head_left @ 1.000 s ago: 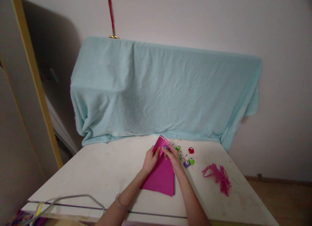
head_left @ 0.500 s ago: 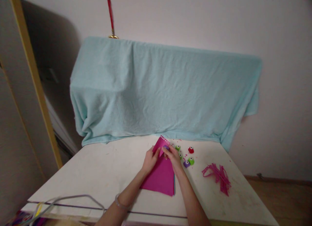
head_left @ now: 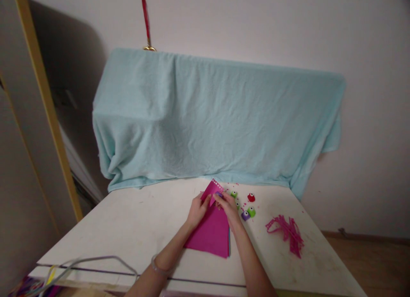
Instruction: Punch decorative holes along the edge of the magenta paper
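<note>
My left hand (head_left: 197, 210) is closed on the left edge of a magenta sheet of paper (head_left: 210, 189), thumb on top. White holes run in a row along the sheet's far edge. Opposite it, my right hand (head_left: 228, 204) pinches a small purple paper punch (head_left: 218, 194) at the paper's right side; the fingers partly hide it. Below both hands lies a stack of coloured paper (head_left: 209, 237) with a magenta sheet on top. Just right of my right hand are a green punch (head_left: 251, 211) with an eye-like spot and another purple punch (head_left: 245, 216).
A red punch (head_left: 251, 197) and pink paper bits lie on the white table (head_left: 137, 220). Tangled, perforated magenta paper strips (head_left: 286, 235) are at the right. A grey cable (head_left: 105, 257) loops over the near left edge. A light blue cloth (head_left: 218, 122) hangs behind.
Both hands keep the same grip on the paper and the purple punch. The paper's far corner has shifted very slightly; otherwise the table looks the same.
</note>
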`<state>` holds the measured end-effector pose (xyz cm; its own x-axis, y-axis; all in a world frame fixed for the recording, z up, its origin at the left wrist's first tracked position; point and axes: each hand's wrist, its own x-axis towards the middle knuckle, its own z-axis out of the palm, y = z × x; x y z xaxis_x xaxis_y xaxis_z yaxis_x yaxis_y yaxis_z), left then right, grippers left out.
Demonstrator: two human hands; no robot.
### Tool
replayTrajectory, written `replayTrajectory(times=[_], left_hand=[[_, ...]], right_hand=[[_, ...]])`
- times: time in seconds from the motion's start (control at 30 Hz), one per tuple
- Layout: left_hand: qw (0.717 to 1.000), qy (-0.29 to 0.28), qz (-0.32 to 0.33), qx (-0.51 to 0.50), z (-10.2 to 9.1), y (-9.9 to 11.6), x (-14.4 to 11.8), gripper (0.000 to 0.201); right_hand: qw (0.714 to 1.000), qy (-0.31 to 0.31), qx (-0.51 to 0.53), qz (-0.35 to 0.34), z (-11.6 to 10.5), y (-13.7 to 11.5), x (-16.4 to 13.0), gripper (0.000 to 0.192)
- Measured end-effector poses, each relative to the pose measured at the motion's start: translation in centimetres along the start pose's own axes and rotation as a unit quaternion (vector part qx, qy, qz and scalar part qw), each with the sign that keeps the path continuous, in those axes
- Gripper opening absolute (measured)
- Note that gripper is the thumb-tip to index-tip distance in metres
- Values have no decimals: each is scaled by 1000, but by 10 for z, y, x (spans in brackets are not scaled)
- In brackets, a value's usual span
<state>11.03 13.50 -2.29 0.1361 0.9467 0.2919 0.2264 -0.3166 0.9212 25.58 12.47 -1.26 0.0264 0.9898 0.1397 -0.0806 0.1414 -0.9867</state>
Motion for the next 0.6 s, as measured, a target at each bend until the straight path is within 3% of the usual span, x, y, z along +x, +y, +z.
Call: replayTrajectory(times=[0.33,0.6], left_hand=[[999,4,26,18,0,1,1,35],[1000,-11,8,18,0,-1,0,36]], right_hand=[[1000,-2,24,15,0,2,3,32],[998,5,59,27,0,0,2,29]])
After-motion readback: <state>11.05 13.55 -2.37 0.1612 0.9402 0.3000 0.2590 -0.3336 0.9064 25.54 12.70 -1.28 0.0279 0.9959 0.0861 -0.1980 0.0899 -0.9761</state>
